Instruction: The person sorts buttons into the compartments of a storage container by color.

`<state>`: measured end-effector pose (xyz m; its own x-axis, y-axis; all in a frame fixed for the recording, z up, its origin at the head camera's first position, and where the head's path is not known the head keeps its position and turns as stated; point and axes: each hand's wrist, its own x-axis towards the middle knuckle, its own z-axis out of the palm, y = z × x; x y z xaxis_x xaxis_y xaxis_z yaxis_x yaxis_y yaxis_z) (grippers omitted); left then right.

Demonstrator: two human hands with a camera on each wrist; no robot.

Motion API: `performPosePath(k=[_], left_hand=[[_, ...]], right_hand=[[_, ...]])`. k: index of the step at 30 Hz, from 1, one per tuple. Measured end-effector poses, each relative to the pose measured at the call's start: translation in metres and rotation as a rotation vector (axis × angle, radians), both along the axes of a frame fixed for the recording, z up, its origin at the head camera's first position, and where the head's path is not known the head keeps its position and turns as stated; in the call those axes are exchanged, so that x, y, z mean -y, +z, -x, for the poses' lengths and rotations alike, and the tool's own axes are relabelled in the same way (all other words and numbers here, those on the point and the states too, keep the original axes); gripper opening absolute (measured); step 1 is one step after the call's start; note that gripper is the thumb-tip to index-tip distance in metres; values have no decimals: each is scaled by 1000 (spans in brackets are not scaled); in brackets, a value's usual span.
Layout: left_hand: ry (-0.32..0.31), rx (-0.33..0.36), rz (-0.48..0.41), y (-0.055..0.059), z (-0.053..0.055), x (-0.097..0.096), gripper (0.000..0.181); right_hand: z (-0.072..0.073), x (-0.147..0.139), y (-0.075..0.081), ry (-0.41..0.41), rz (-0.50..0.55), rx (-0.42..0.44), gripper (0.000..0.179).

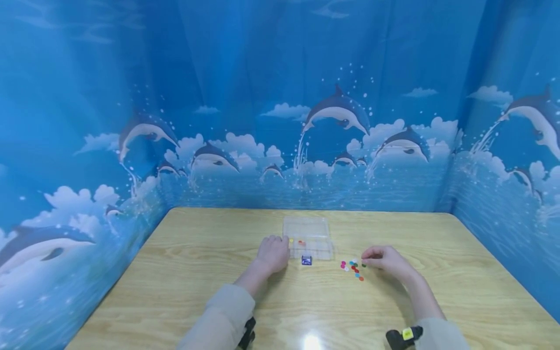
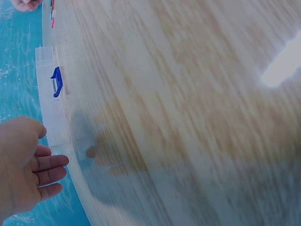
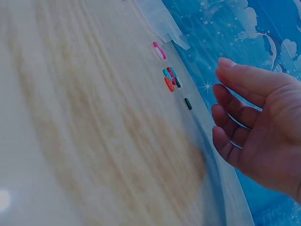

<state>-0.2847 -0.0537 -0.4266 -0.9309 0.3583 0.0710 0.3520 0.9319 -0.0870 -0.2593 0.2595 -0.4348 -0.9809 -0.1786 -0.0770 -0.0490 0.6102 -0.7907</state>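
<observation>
Looks only begun: in clear box (image 1: pixel 323 250), yellow piece (image 1: pixel 291 240) and red piece (image 1: pixel 301 242); still on table (image 1: pixel 175 282), loose discs (image 1: pixel 356 271). With left hand (image 1: pixel 273 254) relaxed at box edge, right hand (image 1: pixel 388 261) loosely curved near discs, seemingly holds nothing.

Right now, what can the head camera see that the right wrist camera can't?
Only the head view shows the left hand, the blue clasp and a yellow disc.

Only the right wrist view shows the palm side of the right hand.

Both show that hand, other discs, the clear box, the table and the blue cloth.
</observation>
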Motion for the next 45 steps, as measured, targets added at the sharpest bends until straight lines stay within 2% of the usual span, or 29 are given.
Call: performPosePath(k=[5,16,24,31,39,45], left_hand=[[-7,-1,7,0,0,0,26],[-12,-5,20,-1,0,-2,29],[2,-30,12,-3,-1,-1,28],[7,-32,9,-4,-1,-1,29],[28,-57,41,-4,-1,-3,31],[53,-43,48,-3,-1,-4,31]], right_hand=[[-7,-1,-7,-3,-29,13,20],[-13,-1,-15,42,3,4,23],[-15,-2,-13,-2,-4,55,24],[-16,-2,-13,33,4,29,25],[-14,-1,-17,25,22,28,21],[-12,-1,-18,106,43,-29,19]])
